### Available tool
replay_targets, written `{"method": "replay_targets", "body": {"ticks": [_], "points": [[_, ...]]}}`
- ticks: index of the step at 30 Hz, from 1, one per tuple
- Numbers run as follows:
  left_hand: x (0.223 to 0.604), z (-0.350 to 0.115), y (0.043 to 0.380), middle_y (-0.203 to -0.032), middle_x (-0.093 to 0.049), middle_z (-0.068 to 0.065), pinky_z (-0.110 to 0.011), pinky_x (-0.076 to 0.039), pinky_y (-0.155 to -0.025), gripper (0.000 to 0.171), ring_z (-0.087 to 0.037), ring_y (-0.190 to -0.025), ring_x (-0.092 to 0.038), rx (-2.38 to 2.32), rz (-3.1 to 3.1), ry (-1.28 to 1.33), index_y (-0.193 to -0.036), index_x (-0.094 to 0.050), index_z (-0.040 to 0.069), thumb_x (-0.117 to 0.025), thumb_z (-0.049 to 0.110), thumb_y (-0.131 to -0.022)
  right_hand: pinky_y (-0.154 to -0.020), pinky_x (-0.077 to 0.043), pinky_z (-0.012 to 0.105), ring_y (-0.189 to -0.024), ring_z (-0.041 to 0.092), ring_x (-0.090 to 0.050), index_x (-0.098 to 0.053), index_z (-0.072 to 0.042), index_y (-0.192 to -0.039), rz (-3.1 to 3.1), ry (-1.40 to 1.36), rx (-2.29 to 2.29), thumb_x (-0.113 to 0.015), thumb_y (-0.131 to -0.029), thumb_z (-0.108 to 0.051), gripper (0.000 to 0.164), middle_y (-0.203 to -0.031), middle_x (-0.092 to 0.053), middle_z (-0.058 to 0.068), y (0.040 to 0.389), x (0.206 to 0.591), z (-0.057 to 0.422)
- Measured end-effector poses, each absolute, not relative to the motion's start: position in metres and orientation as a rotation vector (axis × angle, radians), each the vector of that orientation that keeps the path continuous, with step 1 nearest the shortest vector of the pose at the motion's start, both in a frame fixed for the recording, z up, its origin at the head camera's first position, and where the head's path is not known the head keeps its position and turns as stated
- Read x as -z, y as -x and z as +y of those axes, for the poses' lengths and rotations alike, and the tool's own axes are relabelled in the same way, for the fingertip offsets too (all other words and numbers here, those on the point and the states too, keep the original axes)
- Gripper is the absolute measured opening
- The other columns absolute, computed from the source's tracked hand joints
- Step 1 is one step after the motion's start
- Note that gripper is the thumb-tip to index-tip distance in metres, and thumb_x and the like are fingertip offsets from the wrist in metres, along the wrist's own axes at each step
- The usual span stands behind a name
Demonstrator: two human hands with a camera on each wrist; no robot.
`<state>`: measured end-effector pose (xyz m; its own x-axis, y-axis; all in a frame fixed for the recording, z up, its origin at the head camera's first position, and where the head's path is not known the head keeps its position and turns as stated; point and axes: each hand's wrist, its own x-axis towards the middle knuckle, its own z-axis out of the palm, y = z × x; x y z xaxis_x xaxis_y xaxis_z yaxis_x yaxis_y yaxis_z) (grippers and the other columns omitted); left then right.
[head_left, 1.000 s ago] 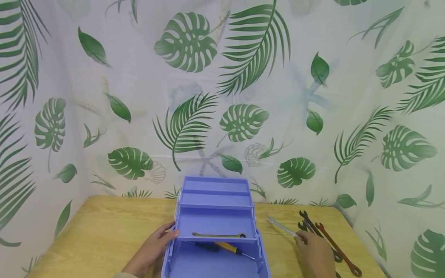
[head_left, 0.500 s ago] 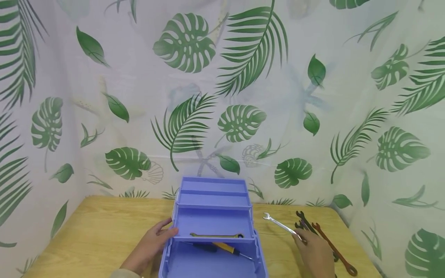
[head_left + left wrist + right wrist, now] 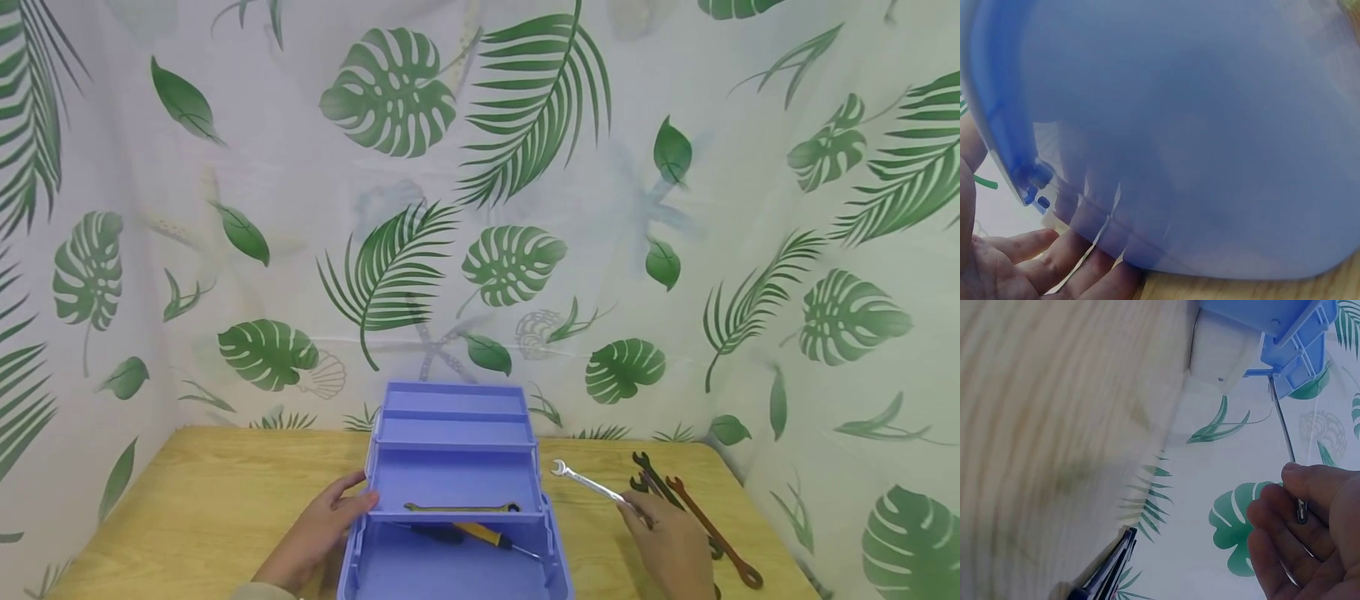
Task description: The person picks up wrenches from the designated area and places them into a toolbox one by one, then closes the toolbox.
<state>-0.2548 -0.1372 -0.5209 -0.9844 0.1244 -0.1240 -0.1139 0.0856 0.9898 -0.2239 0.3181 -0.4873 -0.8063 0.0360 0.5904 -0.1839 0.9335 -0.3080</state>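
A blue-violet toolbox point(image 3: 450, 579) stands unfolded on the table, its stepped trays raised at the back. My left hand point(image 3: 318, 529) grips its left side, the thumb over the tray's edge; in the left wrist view the fingers point(image 3: 1088, 262) lie against the glossy side wall. To the right of the box, my right hand point(image 3: 671, 542) pinches a silver wrench point(image 3: 588, 485) near one end, its open-ended head pointing toward the box. Along the front of the middle tray lies a yellowish wrench point(image 3: 461, 508). Below it, a yellow-handled screwdriver point(image 3: 480, 533) and a dark-handled tool point(image 3: 438, 532) rest in the box.
Beside and behind my right hand, several wrenches lie on the table, among them a reddish-brown wrench point(image 3: 708, 525) and a black wrench point(image 3: 656, 475). The wooden table point(image 3: 225, 492) meets a leaf-patterned curtain point(image 3: 300, 250) at its back edge.
The silver wrench has come a little left toward the toolbox in my right hand. My left hand keeps its place on the box, and the head view has shifted slightly.
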Motion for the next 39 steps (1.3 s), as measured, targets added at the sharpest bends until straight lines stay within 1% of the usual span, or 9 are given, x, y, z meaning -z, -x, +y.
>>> {"method": "replay_targets", "body": {"ticks": [2, 9, 15, 17, 23, 26, 30, 36, 39], "points": [[0.522, -0.137, 0.255, -0.133, -0.063, -0.029, -0.052, -0.058, -0.093, 0.071, -0.036, -0.117, -0.066, -2.018, 2.165, -0.025, -0.156, -0.036, -0.003, -0.065, 0.033, -0.101, -0.047, -0.035, 0.022, -0.055, 0.001, -0.043, -0.081, -0.013, -0.093, -2.468, -0.113, -0.477, -0.087, -0.083, -0.012, 0.012, -0.076, -0.073, -0.006, 0.224, 0.488, 0.317], [0.525, -0.139, 0.256, -0.131, -0.064, -0.028, -0.050, -0.060, -0.089, 0.072, -0.034, -0.111, -0.069, -2.039, 2.135, -0.041, -0.156, -0.034, -0.004, -0.064, 0.033, -0.102, -0.049, -0.044, 0.022, -0.062, 0.007, -0.062, -0.081, -0.016, -0.092, -2.456, -0.147, -0.474, -0.088, -0.081, -0.012, 0.014, -0.082, -0.077, -0.003, 0.222, 0.485, 0.312], [0.523, -0.140, 0.254, -0.124, -0.066, -0.022, -0.049, -0.060, -0.087, 0.073, -0.034, -0.107, -0.069, -2.021, 2.139, -0.049, -0.157, -0.032, -0.003, -0.063, 0.035, -0.103, -0.049, -0.044, 0.022, -0.063, 0.008, -0.063, -0.080, -0.019, -0.090, -2.423, -0.180, -0.456, -0.090, -0.079, -0.013, 0.016, -0.080, -0.077, -0.007, 0.218, 0.483, 0.308], [0.523, -0.141, 0.254, -0.123, -0.066, -0.022, -0.049, -0.060, -0.087, 0.072, -0.035, -0.107, -0.069, -2.027, 2.132, -0.051, -0.157, -0.032, -0.003, -0.063, 0.034, -0.103, -0.048, -0.044, 0.022, -0.063, 0.009, -0.065, -0.080, -0.018, -0.090, -2.408, -0.191, -0.451, -0.090, -0.079, -0.013, 0.016, -0.080, -0.077, -0.006, 0.217, 0.482, 0.306], [0.523, -0.139, 0.254, -0.124, -0.066, -0.022, -0.049, -0.060, -0.087, 0.071, -0.034, -0.109, -0.069, -2.026, 2.144, -0.044, -0.156, -0.034, -0.002, -0.063, 0.034, -0.102, -0.050, -0.052, 0.026, -0.065, 0.017, -0.071, -0.082, -0.011, -0.091, -2.284, -0.242, -0.414, -0.091, -0.076, -0.009, 0.018, -0.080, -0.077, 0.000, 0.215, 0.479, 0.306], [0.524, -0.138, 0.255, -0.124, -0.067, -0.022, -0.049, -0.059, -0.087, 0.071, -0.034, -0.109, -0.068, -2.031, 2.151, -0.045, -0.156, -0.035, -0.002, -0.063, 0.034, -0.102, -0.050, -0.052, 0.026, -0.064, 0.015, -0.070, -0.081, -0.011, -0.091, -2.240, -0.257, -0.400, -0.091, -0.075, -0.009, 0.019, -0.080, -0.077, 0.000, 0.214, 0.479, 0.306], [0.523, -0.137, 0.254, -0.123, -0.067, -0.022, -0.050, -0.059, -0.088, 0.071, -0.035, -0.109, -0.069, -2.032, 2.148, -0.051, -0.156, -0.034, -0.003, -0.063, 0.033, -0.102, -0.053, -0.055, 0.027, -0.067, 0.015, -0.072, -0.081, -0.013, -0.091, -2.225, -0.288, -0.392, -0.091, -0.075, -0.010, 0.020, -0.082, -0.077, -0.002, 0.213, 0.480, 0.305], [0.521, -0.138, 0.253, -0.123, -0.066, -0.022, -0.049, -0.060, -0.087, 0.072, -0.035, -0.107, -0.069, -2.043, 2.117, -0.059, -0.157, -0.032, -0.003, -0.062, 0.034, -0.103, -0.062, -0.061, 0.039, -0.078, 0.020, -0.075, -0.081, -0.015, -0.094, -2.253, -0.272, -0.411, -0.090, -0.076, -0.011, 0.021, -0.090, -0.079, -0.001, 0.210, 0.478, 0.297], [0.521, -0.137, 0.253, -0.125, -0.065, -0.023, -0.049, -0.060, -0.087, 0.073, -0.035, -0.107, -0.069, -2.049, 2.100, -0.056, -0.157, -0.031, -0.004, -0.062, 0.034, -0.103, -0.064, -0.062, 0.041, -0.079, 0.020, -0.076, -0.081, -0.015, -0.094, -2.233, -0.307, -0.414, -0.091, -0.075, -0.010, 0.022, -0.091, -0.079, -0.001, 0.210, 0.477, 0.291]]}}
